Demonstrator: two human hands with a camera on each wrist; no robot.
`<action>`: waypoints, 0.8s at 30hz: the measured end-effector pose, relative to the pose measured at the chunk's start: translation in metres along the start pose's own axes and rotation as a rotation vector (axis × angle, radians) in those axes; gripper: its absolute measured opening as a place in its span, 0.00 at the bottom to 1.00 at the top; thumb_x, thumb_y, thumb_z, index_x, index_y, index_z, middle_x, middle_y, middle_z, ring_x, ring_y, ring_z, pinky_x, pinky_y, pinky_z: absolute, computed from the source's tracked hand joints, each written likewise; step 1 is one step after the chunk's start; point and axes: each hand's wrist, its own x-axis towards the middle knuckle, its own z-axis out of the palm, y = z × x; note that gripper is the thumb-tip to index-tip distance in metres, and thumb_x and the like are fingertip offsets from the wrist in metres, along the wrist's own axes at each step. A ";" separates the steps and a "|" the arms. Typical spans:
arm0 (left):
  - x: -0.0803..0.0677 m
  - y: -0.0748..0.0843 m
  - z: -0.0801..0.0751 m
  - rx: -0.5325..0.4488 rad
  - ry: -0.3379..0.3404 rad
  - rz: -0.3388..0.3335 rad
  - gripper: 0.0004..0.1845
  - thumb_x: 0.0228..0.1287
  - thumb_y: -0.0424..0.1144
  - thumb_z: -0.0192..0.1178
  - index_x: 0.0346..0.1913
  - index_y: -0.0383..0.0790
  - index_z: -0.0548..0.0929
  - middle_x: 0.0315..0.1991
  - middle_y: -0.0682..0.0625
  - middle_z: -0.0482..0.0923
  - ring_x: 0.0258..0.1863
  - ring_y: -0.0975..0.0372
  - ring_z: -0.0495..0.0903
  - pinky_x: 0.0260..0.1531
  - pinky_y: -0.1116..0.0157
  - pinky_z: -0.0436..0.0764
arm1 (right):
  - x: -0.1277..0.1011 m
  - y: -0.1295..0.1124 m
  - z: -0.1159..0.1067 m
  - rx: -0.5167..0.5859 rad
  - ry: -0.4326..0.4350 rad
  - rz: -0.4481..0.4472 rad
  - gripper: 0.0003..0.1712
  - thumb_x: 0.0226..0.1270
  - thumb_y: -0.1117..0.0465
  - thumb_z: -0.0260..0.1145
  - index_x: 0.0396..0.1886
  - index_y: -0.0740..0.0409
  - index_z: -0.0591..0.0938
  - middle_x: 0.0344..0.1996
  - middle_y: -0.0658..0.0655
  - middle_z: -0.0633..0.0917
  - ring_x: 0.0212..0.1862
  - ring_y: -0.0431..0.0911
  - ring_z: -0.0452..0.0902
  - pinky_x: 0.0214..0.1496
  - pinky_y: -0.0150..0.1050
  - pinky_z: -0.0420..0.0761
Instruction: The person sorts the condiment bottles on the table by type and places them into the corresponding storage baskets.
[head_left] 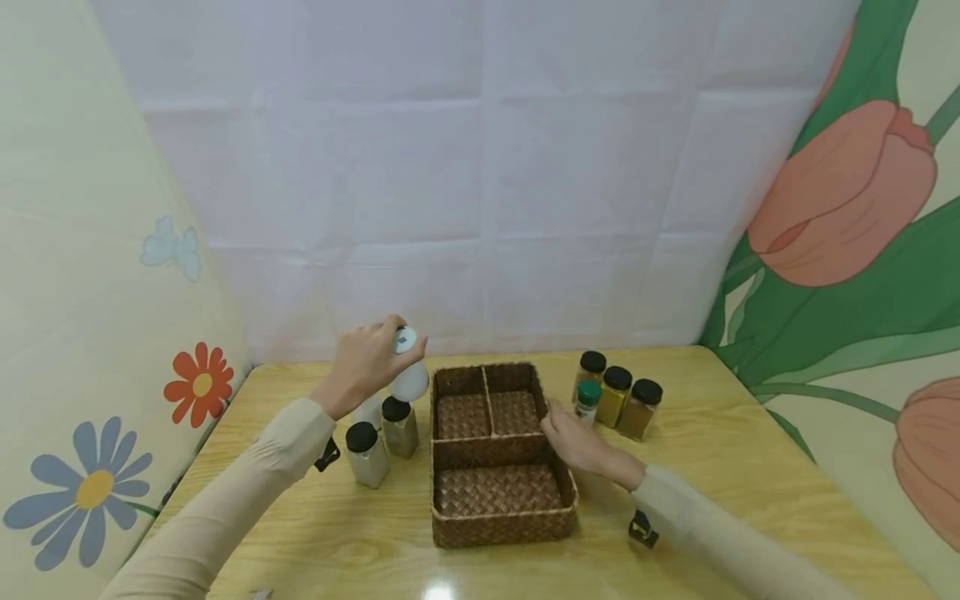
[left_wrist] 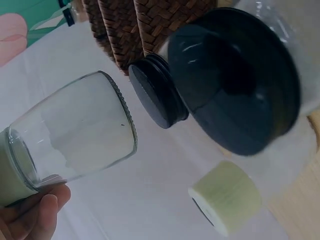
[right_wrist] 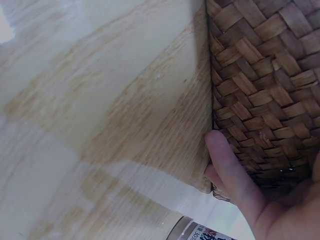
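Observation:
My left hand [head_left: 367, 362] holds a clear glass seasoning jar [left_wrist: 80, 130] by its pale lid, above the table and just left of the basket. White content shows through the glass. Below it stand two black-capped spice jars [head_left: 367, 455], and a pale-lidded jar [left_wrist: 225, 197] is partly hidden behind my hand in the head view. My right hand [head_left: 581, 442] grips the right side of a brown woven basket [head_left: 504, 529]. One finger [right_wrist: 227, 162] lies along its outer wall. The basket has three compartments, two small at the back and one larger in front.
Right of the basket stand several spice jars: a green-capped jar [head_left: 588, 396] close to my right hand and black-capped ones, including a yellow jar [head_left: 614, 398] and a brown jar [head_left: 640, 411]. A white cloth [head_left: 480, 183] hangs behind the wooden table [head_left: 720, 500].

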 end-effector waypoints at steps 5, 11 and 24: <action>0.009 0.005 0.006 -0.009 -0.014 -0.003 0.21 0.69 0.51 0.58 0.42 0.32 0.82 0.22 0.48 0.79 0.13 0.65 0.71 0.11 0.67 0.70 | 0.000 0.000 0.000 -0.008 0.009 0.013 0.30 0.84 0.58 0.34 0.67 0.85 0.54 0.09 0.45 0.61 0.11 0.37 0.47 0.16 0.33 0.56; 0.018 0.013 0.014 0.025 -0.002 0.010 0.21 0.68 0.53 0.59 0.39 0.34 0.83 0.19 0.49 0.77 0.12 0.63 0.70 0.10 0.67 0.67 | 0.000 -0.001 0.000 -0.009 0.003 0.007 0.29 0.84 0.59 0.34 0.66 0.85 0.55 0.09 0.45 0.61 0.11 0.37 0.48 0.16 0.32 0.57; 0.030 0.031 0.023 -0.130 -0.215 -0.084 0.24 0.70 0.54 0.59 0.41 0.32 0.80 0.20 0.51 0.73 0.13 0.64 0.67 0.13 0.69 0.64 | 0.001 0.000 0.001 -0.004 0.019 0.009 0.27 0.84 0.59 0.35 0.62 0.83 0.59 0.09 0.45 0.61 0.11 0.37 0.48 0.17 0.33 0.57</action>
